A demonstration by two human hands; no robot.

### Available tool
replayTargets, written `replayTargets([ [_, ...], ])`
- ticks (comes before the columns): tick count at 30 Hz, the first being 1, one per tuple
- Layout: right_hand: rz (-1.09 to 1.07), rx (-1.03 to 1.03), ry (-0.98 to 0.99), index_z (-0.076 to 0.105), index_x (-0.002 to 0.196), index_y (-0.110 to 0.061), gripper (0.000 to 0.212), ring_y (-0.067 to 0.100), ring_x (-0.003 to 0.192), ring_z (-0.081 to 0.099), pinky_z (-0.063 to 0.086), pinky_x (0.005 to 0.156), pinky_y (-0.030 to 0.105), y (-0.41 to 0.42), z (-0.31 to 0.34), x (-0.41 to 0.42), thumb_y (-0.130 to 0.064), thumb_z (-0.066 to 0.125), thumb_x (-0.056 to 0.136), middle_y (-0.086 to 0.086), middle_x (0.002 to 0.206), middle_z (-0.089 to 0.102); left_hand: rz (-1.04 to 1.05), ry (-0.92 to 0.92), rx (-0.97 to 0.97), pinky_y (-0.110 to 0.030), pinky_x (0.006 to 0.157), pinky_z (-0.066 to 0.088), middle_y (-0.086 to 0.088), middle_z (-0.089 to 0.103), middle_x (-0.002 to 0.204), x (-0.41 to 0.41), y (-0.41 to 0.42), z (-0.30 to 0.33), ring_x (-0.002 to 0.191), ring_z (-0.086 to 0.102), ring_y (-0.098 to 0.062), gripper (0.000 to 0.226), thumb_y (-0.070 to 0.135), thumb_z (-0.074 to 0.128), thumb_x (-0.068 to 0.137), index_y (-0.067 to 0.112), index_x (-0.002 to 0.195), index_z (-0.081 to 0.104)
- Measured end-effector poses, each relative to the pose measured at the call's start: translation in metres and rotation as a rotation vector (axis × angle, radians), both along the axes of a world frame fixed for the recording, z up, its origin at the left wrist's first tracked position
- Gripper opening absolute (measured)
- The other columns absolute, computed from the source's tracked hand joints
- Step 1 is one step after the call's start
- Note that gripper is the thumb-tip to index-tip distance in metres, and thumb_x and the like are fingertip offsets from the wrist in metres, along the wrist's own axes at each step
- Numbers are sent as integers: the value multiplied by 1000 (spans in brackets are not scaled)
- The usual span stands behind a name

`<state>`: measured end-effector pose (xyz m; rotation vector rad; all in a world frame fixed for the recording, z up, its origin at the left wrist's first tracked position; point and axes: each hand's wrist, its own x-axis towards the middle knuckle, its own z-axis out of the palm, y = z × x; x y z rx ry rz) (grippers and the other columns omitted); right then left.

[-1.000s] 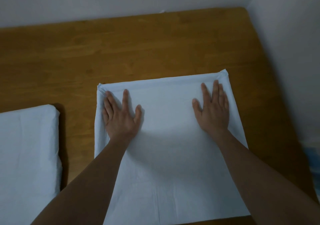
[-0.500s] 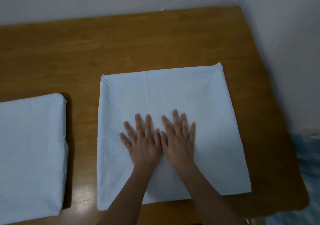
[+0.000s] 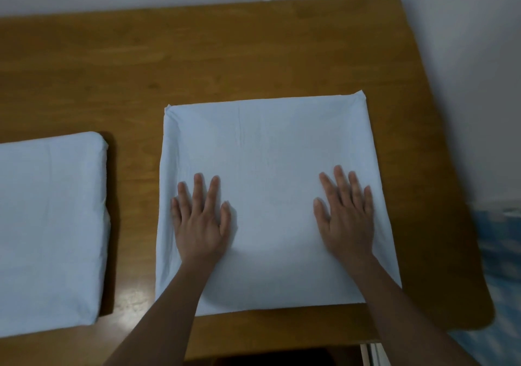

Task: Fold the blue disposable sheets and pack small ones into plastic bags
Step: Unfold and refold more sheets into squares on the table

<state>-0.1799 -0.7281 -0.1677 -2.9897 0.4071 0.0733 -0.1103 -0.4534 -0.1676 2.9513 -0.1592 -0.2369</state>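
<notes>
Pressing a folded sheet flat with both palms

Left of the left hand (image 3: 201,219), a folded stack (image 3: 50,224) lies apart on the wooden surface (image 3: 225,55). Under both hands lies the blue sheet (image 3: 265,151), folded to a square; left and right hand (image 3: 348,219) press it with straight fingers, grip holding nothing. Further folding probably remains; no plastic bags are visible.

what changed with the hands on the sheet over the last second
Both hands slid from the folded sheet's far corners to its middle, then spread apart: left hand now near the left edge, right hand near the right. Both stay flat, gripping nothing. The sheet and the folded stack kept their places.
</notes>
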Motion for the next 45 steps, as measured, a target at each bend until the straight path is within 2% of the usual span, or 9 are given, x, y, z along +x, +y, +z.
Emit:
replayTargets([
  [5, -8, -5, 18, 20, 154, -30, 59, 21, 150, 3, 9, 120, 48, 2, 0, 1, -52, 22, 100, -2, 163, 9, 7, 16, 1, -48, 120, -1, 3, -3, 162, 1, 0, 0, 148, -10, -26, 58, 55, 9, 98, 37, 153, 3],
  [8, -31, 14, 104, 12, 155, -30, 58, 23, 150, -6, 4, 120, 50, 4, 8, 2, -51, 17, 101, 0, 164, -1, 53, 75, -29, -49, 120, -4, 3, -10, 162, -3, -7, 8, 147, -16, -23, 58, 54, 6, 98, 38, 152, -3],
  [11, -149, 176, 130, 6, 155, -32, 57, 25, 148, -17, 1, 120, 53, 31, 20, -3, -47, 20, 102, 1, 163, -12, 146, 91, -123, -47, 118, -9, 3, -10, 162, -29, -24, 22, 148, -15, -21, 58, 52, 4, 98, 36, 153, -4],
  [14, -145, 312, 110, 5, 155, -32, 58, 23, 148, -18, 1, 120, 52, 87, 30, -24, -44, 22, 101, 1, 162, -15, 164, 120, -176, -46, 118, -10, 4, -14, 161, -75, -47, 29, 147, -17, -21, 56, 49, 2, 99, 35, 152, -9],
  [18, -34, 199, 176, -3, 154, -35, 58, 24, 147, -21, -3, 120, 51, 124, 21, -50, -47, 20, 102, 2, 161, -19, 166, 186, -120, -48, 118, -12, 5, -28, 157, -102, -49, 21, 143, -28, -20, 58, 52, 0, 97, 36, 150, -18],
  [24, 175, 156, 183, -4, 153, -39, 59, 16, 148, -19, -2, 121, 45, 84, 13, -64, -57, 15, 101, -8, 161, -19, 150, 207, -78, -50, 117, -13, 10, -29, 155, -96, -28, 19, 143, -28, -24, 56, 58, 8, 97, 49, 146, -18],
  [31, 115, 123, 223, -14, 150, -42, 59, 13, 146, -25, -2, 122, 44, 0, 19, -84, -63, 4, 98, -12, 158, -26, 197, 176, -51, -44, 120, -7, -3, -15, 161, -87, 9, 24, 147, -17, -25, 61, 61, 10, 94, 45, 149, -11],
  [37, 130, 121, 204, -16, 150, -41, 59, 14, 145, -27, -7, 121, 41, -2, 17, -82, -62, 3, 98, -11, 157, -28, 205, 156, -55, -44, 120, -6, -4, -14, 161, -86, 5, 20, 147, -15, -26, 60, 60, 11, 95, 43, 150, -6],
  [45, 144, 121, 219, -17, 150, -41, 60, 13, 143, -30, -9, 120, 41, -6, 14, -82, -63, 2, 97, -12, 156, -31, 212, 165, -59, -45, 119, -8, -5, -20, 160, -92, 4, 16, 146, -20, -26, 59, 59, 9, 96, 43, 149, -12],
])
